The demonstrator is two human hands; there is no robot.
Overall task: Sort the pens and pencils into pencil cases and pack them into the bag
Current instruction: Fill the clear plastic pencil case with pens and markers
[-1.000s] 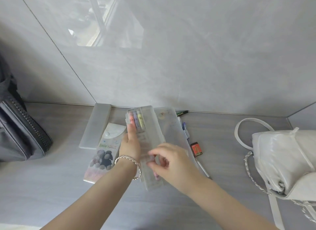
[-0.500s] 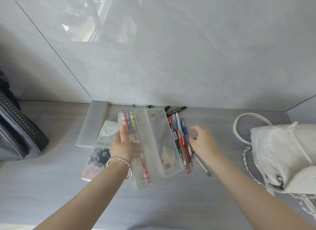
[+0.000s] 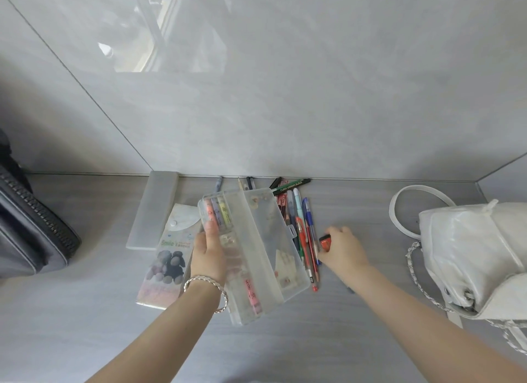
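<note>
Zip teeth ran along a dark grey bag (image 3: 34, 240) at the far left edge of the grey worktop (image 3: 85, 325); only a part of this bag was in view. To its right a long frosted case (image 3: 154, 208) lay closed, with its far end close to the wall. A flat printed pouch (image 3: 168, 265) lay against its right side, showing the word "Smile" and a picture of toy sheep.

Next came the left hand (image 3: 209, 254), with a silver bracelet (image 3: 206, 285) on the wrist. It gripped the left half of an open clear plastic case (image 3: 265, 226): the thumb lay on top, and the fingers showed dimly through the plastic from below. This half held highlighters (image 3: 218, 214) at its far end, pink and yellow among them. The right half was spread out toward the loose pens and pencils (image 3: 302, 234), which lay in a bunch just beside it on the worktop, some partly under its edge. A green pencil (image 3: 291, 186) lay across the far end of the bunch, near the wall.

The right hand (image 3: 343, 250) was palm down just right of the bunch, its fingers curled round a small red and black thing (image 3: 325, 242). What this thing was could not be told.

At the far right lay a white handbag (image 3: 479, 254) with a chain strap (image 3: 413, 268).
</note>
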